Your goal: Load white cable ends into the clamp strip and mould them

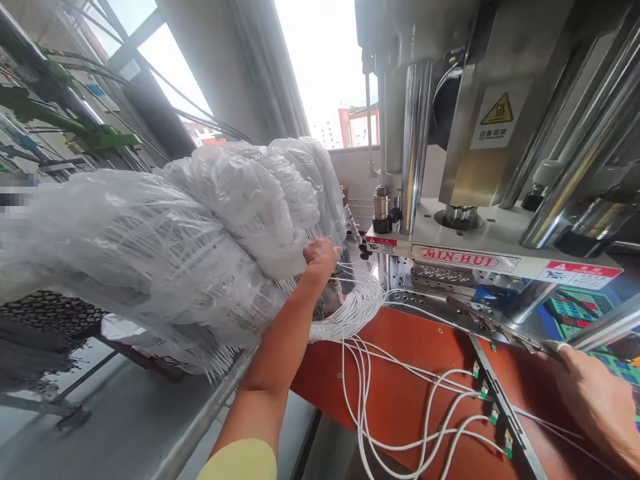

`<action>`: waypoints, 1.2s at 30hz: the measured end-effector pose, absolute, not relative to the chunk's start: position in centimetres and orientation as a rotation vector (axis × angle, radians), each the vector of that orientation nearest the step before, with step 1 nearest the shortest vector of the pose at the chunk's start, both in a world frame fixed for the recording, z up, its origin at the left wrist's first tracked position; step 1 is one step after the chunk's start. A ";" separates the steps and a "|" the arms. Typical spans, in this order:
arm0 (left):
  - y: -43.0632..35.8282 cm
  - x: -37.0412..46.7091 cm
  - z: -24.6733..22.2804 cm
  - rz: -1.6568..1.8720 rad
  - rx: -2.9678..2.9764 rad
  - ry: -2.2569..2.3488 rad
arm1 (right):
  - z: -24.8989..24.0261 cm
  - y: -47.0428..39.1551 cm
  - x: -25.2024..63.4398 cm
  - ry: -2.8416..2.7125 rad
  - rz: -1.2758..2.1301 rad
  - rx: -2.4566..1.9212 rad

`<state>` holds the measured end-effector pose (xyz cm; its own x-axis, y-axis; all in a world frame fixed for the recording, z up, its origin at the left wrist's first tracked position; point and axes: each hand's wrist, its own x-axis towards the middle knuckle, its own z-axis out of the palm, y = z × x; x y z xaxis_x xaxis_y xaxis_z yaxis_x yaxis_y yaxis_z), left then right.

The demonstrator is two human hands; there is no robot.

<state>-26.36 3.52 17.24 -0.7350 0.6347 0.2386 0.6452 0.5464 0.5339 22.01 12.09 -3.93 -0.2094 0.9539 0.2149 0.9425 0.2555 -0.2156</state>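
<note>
My left hand (321,255) is closed at the right end of the plastic-wrapped bundles, its thumb pointing right. Thin white cables (363,300) come out beside it and curve down in a thick loop. My right hand (595,390) grips the near end of a dark, narrow metal bar (493,325), which reaches toward the press; the fingertips are partly hidden. Between my hands a second dark slotted bar (505,403) lies on a reddish-brown board (400,380). Several white cables with small green-and-metal ends (484,392) sit along its left edge.
Large bundles of white cable in clear plastic (240,207) hang over a rack on the left. A press (465,257) marked MIN-HUI, with a heat warning label (496,113), stands at the right. Behind my right hand is a control panel (575,313). A metal rail (200,427) runs below my left arm.
</note>
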 end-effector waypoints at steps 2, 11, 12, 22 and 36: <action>2.5 -23.6 16.6 -0.804 -1.199 -2.603 | -4.1 11.7 22.2 -2.263 -0.036 -1.741; 2.0 -10.1 6.0 -0.642 -2.970 -1.513 | -3.0 10.4 19.0 -2.448 -0.141 -1.796; 2.6 -9.4 5.0 -0.667 -3.042 -1.474 | -2.9 10.4 18.5 -2.459 -0.166 -1.774; 6.4 -5.5 2.6 -0.211 -3.347 -1.232 | -1.3 5.4 19.0 -2.302 0.083 -1.553; 8.0 -7.0 1.9 -0.447 -3.211 -1.104 | -3.5 -1.7 17.1 -2.239 0.124 -1.462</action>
<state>-7.03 7.95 1.93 0.7628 0.6290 0.1501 0.5560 -0.7565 0.3443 17.08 -1.66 -3.52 -0.3292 0.8858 0.3272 0.8443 0.4313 -0.3182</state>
